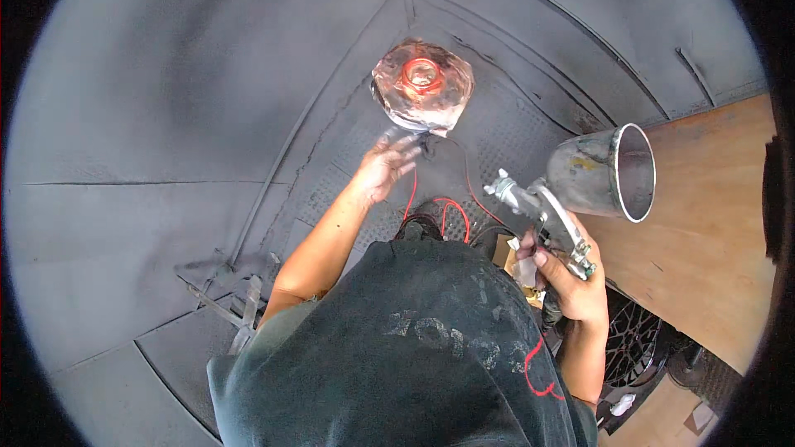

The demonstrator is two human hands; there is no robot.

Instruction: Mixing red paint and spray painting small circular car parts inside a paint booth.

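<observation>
My right hand [581, 291] is wrapped round the handle of a metal spray gun [556, 219], with its nozzle toward the left. The gun's paint cup [584, 167] is tilted, its open mouth facing right. My left hand [383, 172] is held out with fingers spread, slightly blurred and holding nothing. Just beyond its fingertips is a round piece masked in shiny, wrinkled covering [396, 79], with a glossy orange-red ring [422, 74] at its middle. Whether the fingers touch the covering, I cannot tell.
Thin red hose or cord [451, 205] runs over the textured grey floor [505, 120]. A wooden panel [704, 199] stands at right, above a dark spoked wheel [633, 339]. Metal stand legs [247, 314] are at lower left, beside the grey wall [149, 232].
</observation>
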